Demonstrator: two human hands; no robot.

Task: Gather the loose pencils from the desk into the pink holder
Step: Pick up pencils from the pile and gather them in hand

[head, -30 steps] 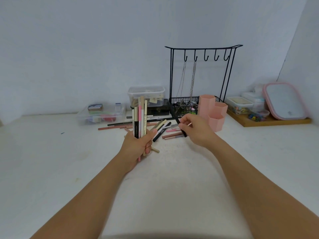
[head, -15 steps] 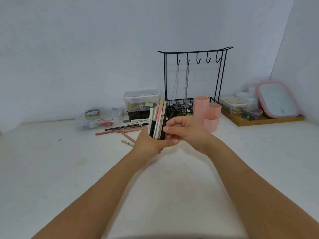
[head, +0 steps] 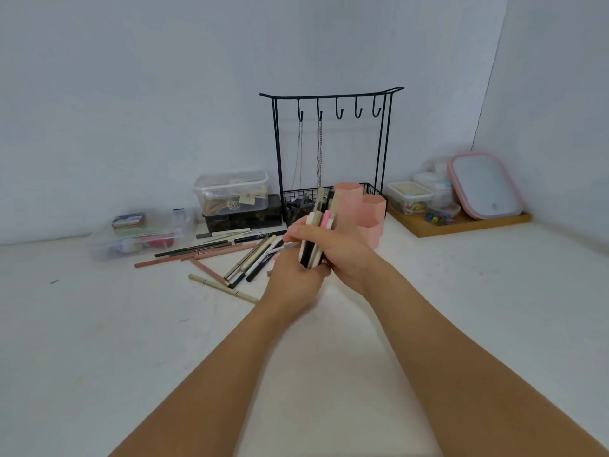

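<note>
A bundle of several pencils [head: 318,225], white, black, pink and beige, stands nearly upright between both hands. My left hand [head: 290,278] grips it from below and the left. My right hand [head: 342,255] wraps around it from the right. The pink holder [head: 365,209], made of hexagonal tubes, stands just behind the hands, its lower part hidden by my right hand. Several loose pencils [head: 227,255] in brown, black and beige lie scattered on the white desk [head: 494,308] to the left of the hands.
A black wire jewellery stand [head: 329,143] with hanging chains rises behind the holder. Clear plastic boxes [head: 230,192] and a flat clear bin [head: 141,232] sit at the back left. A wooden tray [head: 461,222] with small containers and a pink-framed mirror is at the back right.
My right hand has brought the black pencil into the bundle and closed around it. Both hands with the bundle have shifted right, toward the pink holder.
</note>
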